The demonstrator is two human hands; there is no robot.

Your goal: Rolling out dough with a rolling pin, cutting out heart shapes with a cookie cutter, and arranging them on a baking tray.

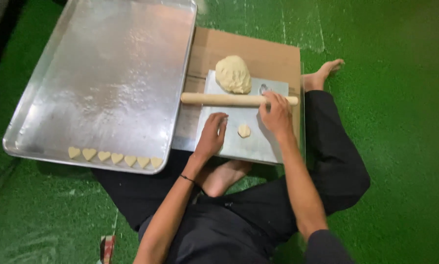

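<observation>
**Hands on the board, rolling pin under the right fingers**

A green floor (400, 161) fills the view, with a person sitting cross-legged on it in dark trousers. To the left lies a large metal baking tray (107, 73), dusted with flour, with a row of heart-shaped dough cutouts (115, 157) along its near edge. A brown cardboard sheet (273, 54) lies beside the tray, and on it a shiny metal work board (258, 142). A big lump of dough (233, 74) sits at the board's far end, touching a wooden rolling pin (219, 99) that lies crosswise. The right hand (277, 115) rests with fingers spread over the pin's right end, not clamped around it. The left hand (211, 136) lies loosely curled on the board, holding nothing I can make out. Between the hands sits a small dough piece (244, 130), touched by neither.
</observation>
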